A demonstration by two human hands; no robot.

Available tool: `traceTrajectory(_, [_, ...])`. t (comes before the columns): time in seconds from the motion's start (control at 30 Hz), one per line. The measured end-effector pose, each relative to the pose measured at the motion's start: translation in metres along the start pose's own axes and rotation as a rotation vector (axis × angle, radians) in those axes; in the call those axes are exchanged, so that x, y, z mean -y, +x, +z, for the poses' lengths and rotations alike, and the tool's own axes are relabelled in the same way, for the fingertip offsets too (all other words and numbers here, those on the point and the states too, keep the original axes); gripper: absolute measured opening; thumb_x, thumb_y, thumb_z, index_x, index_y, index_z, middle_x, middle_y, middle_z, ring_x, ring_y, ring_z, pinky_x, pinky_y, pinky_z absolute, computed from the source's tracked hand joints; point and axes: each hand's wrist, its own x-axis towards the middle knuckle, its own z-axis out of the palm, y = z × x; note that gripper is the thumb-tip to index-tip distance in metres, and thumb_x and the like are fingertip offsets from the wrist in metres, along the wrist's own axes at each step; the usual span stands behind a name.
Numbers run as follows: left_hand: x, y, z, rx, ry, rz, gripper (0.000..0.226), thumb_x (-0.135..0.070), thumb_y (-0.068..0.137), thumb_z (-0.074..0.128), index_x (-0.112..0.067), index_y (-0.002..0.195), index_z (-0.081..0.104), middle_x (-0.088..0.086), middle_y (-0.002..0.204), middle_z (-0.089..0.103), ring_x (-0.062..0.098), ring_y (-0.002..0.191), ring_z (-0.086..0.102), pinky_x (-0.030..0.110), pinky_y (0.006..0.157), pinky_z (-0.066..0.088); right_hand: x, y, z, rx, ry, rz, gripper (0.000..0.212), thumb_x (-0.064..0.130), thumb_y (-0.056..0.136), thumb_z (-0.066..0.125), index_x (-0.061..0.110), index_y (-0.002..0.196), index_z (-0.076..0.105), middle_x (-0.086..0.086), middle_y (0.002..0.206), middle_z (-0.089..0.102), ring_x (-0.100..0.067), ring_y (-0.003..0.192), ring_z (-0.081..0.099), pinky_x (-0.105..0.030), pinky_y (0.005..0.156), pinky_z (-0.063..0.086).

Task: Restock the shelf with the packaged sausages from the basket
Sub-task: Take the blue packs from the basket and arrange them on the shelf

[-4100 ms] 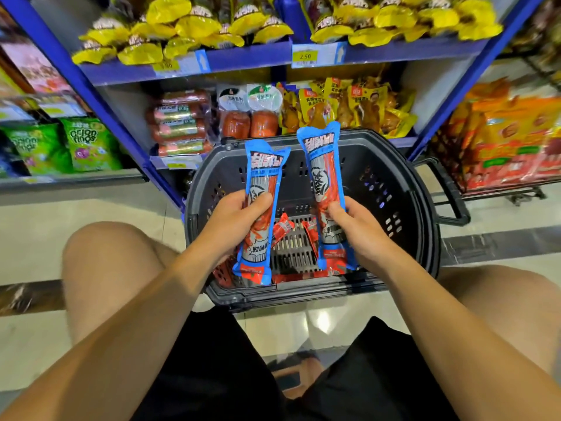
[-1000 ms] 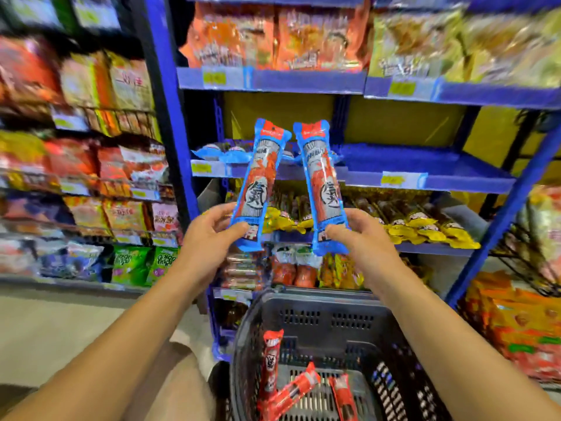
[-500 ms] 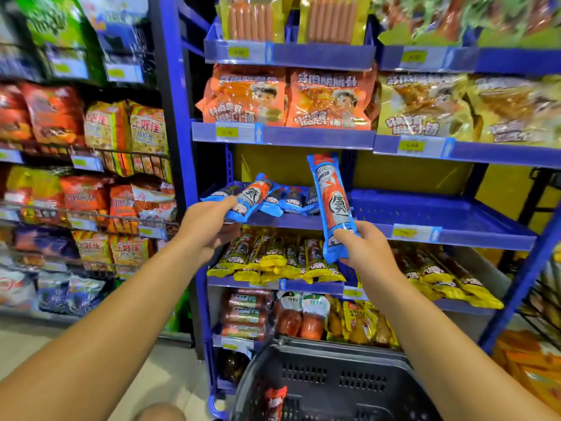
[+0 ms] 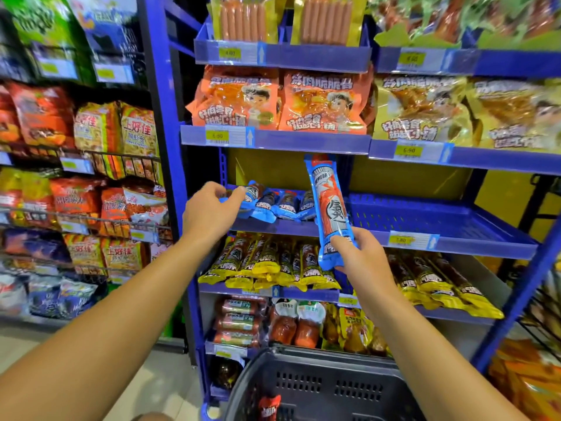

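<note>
Arms outstretched, fingers (image 4: 341, 243) around sausage pack (image 4: 329, 208)

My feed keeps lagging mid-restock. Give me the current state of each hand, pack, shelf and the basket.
Left hand: grips the end of a blue pack lying on the shelf.
Right hand: holds a second blue pack upright, off the shelf.
Blue shelf: row of packs at left, right part bare.
Basket: below, one red pack showing.

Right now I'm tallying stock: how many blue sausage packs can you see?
6: one upright in the right hand, pack; one the left hand is laying on the shelf; four lying beside it. More may be hidden behind.
</note>
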Motion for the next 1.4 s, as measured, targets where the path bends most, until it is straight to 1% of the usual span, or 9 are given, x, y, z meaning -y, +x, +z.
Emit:
traceTrajectory(0.1, [0.013,0.008,-0.004,0.08,0.177,0.398,0.059,-0.059,0.08,0.052,-0.026,0.129,0.058,0.003,0.126,0.058,0.024,0.117,0.051,0.04,0.094,0.044,-0.003,0.0,0.001,0.0,0.006,0.007,0.018,0.027,0.093,0.06,0.028,0.11,0.055,0.004,0.108,0.063,-0.018,0.098,0.065,-0.048,0.085,0.057])
traceTrajectory(0.17, [0.017,0.016,-0.001,0.188,0.304,0.489,0.06,-0.056,0.079,0.052,-0.029,0.133,0.055,0.001,0.13,0.058,0.026,0.119,0.051,0.044,0.098,0.045,-0.003,0.0,0.002,-0.002,0.019,0.02,0.02,0.027,0.094,0.06,0.026,0.113,0.055,0.003,0.108,0.063,-0.018,0.099,0.065,-0.047,0.085,0.058])
traceTrajectory(0.3, [0.009,0.021,0.01,0.195,0.446,0.479,0.051,-0.042,0.085,0.063,-0.03,0.135,0.054,0.003,0.131,0.058,0.029,0.116,0.051,0.046,0.094,0.047,-0.004,0.001,0.003,-0.006,0.06,0.05,0.02,0.026,0.096,0.059,0.024,0.115,0.055,0.003,0.109,0.063,-0.015,0.098,0.065,-0.041,0.082,0.058])
traceTrajectory(0.67, [0.007,0.037,0.027,0.235,0.501,0.44,0.051,-0.052,0.091,0.052,-0.032,0.138,0.049,0.002,0.134,0.058,0.031,0.123,0.046,0.048,0.096,0.045,0.005,0.006,0.0,0.004,-0.076,-0.008,0.027,0.034,0.094,0.059,0.028,0.119,0.052,0.01,0.115,0.059,-0.009,0.098,0.064,-0.028,0.071,0.055])
traceTrajectory(0.8, [0.012,0.043,0.028,0.261,0.477,0.472,0.049,-0.046,0.094,0.05,-0.029,0.139,0.048,0.004,0.136,0.056,0.03,0.123,0.046,0.047,0.099,0.044,0.009,0.007,0.003,-0.012,-0.147,-0.027,0.024,0.033,0.095,0.057,0.029,0.117,0.05,0.01,0.111,0.059,-0.008,0.092,0.065,-0.03,0.068,0.056])
traceTrajectory(0.97, [0.014,0.046,0.029,0.286,0.47,0.485,0.052,-0.045,0.094,0.052,-0.027,0.142,0.046,0.006,0.137,0.054,0.031,0.126,0.044,0.046,0.102,0.041,0.019,0.002,0.011,-0.013,-0.27,-0.133,0.033,0.035,0.096,0.056,0.039,0.123,0.038,0.017,0.102,0.055,0.002,0.071,0.063,-0.012,0.047,0.043])
traceTrajectory(1.13, [0.023,0.047,0.024,0.289,0.419,0.526,0.056,-0.048,0.091,0.054,-0.025,0.141,0.048,0.003,0.135,0.057,0.029,0.125,0.047,0.047,0.103,0.042,0.033,0.018,0.029,-0.035,-0.424,-0.205,0.024,0.042,0.098,0.048,0.047,0.121,0.048,0.02,0.097,0.06,-0.007,0.076,0.061,-0.031,0.061,0.047])
traceTrajectory(1.3, [0.029,0.044,0.02,0.282,0.404,0.565,0.063,-0.055,0.086,0.053,-0.025,0.141,0.048,0.001,0.137,0.056,0.029,0.126,0.047,0.046,0.104,0.042,0.045,0.063,0.05,-0.046,-0.766,-0.225,0.04,0.052,0.099,0.038,0.038,0.131,0.057,0.005,0.119,0.065,-0.024,0.107,0.057,-0.033,0.076,0.04])
traceTrajectory(1.4, [0.031,0.045,0.017,0.273,0.396,0.569,0.065,-0.057,0.082,0.05,-0.026,0.14,0.049,0.0,0.138,0.055,0.028,0.126,0.046,0.045,0.105,0.041,0.048,0.08,0.063,-0.045,-0.962,-0.268,0.042,0.054,0.097,0.037,0.037,0.129,0.059,0.001,0.11,0.07,-0.028,0.104,0.058,-0.037,0.077,0.042])
